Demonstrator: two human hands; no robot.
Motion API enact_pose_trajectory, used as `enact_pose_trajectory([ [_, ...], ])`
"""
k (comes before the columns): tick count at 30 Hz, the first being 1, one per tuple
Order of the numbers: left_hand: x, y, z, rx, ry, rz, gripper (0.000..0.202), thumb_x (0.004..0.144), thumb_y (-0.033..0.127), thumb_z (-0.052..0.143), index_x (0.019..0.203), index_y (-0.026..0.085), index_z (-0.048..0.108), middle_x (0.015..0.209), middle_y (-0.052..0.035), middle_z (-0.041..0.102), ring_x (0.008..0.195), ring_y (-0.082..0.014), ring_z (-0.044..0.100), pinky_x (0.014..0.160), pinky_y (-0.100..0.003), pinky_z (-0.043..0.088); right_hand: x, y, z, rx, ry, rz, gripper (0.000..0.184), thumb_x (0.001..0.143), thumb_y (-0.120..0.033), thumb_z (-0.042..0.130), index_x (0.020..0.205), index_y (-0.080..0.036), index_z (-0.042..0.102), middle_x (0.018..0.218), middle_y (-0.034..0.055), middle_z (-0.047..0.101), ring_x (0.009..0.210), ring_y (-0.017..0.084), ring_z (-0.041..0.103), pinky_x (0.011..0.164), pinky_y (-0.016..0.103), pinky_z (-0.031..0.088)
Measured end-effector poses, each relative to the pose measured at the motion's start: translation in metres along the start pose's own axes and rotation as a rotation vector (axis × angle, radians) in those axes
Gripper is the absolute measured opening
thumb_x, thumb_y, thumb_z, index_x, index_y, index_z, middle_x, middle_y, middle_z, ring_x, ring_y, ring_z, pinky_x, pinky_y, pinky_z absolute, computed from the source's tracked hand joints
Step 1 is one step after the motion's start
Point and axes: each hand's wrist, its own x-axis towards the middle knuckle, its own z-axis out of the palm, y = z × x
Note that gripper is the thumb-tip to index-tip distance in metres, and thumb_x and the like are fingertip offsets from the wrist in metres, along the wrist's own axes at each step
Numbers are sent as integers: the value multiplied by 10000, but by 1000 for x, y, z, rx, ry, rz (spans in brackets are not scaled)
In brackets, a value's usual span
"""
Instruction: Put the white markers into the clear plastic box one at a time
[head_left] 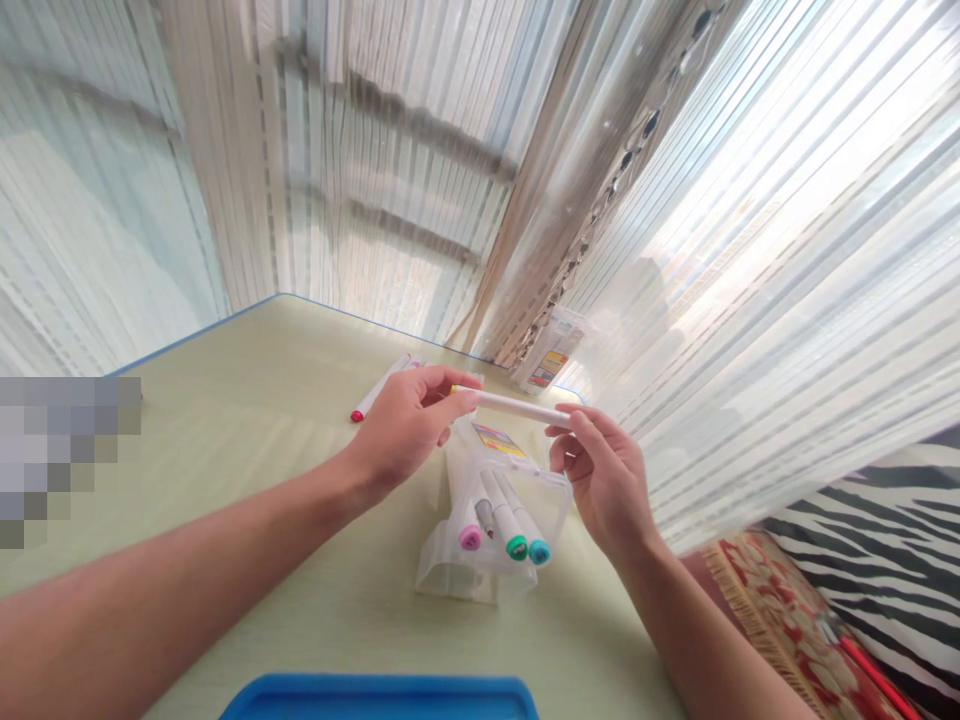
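Note:
A white marker (521, 407) with a bit of yellow at its left end is stretched level between my two hands. My left hand (409, 420) pinches the yellow end, and my right hand (604, 470) grips the other end between thumb and fingers. Just below them, a clear plastic case (555, 490) lies on the table with its lid toward me. Inside it are several markers, among them a pink-ended one (470, 537), a green-ended one (517, 546) and a teal-ended one (539, 551). Beyond my left hand lies a red-ended marker (367, 402), beside a partly hidden purple one.
The pale green table (300, 620) has a blue edge. A blue tray (382, 690) shows at the near edge. Another clear case (551, 355) stands at the far right corner by the corrugated wall. Zebra-striped cloth (877, 550) and a patterned rug lie at right.

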Motion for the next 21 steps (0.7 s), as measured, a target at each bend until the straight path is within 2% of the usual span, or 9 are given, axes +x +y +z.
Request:
enact_pose_trajectory([
  [4,2,-1,-1,-93,5,-4,259,791,273,622,943,100,739,778,-68,662,530,-88,449,464,-241,374,0,-3,-1,37,-11,-2,241,882,-375,590,981,-185,701,800,54,689,504,113,548,424,253,391],
  [8,3,-2,-1,-107,25,-20,274,801,267,598,958,91,738,791,-81,670,538,-90,448,462,-239,381,0,-3,-2,43,-14,-12,257,898,-355,557,1020,-183,704,813,63,693,514,120,554,433,261,392],
  [15,2,1,1,-96,20,-29,213,789,265,635,897,103,722,695,-16,575,530,-78,435,444,-220,365,0,-2,-1,28,3,-21,237,881,-331,561,997,-179,701,801,60,690,513,120,550,437,260,388],
  [21,2,-1,1,-64,5,-30,206,765,297,686,883,128,688,685,7,571,491,-62,417,437,-217,349,0,-2,-2,36,-6,-10,208,848,-287,581,972,-175,705,793,57,692,519,120,551,432,255,393],
])
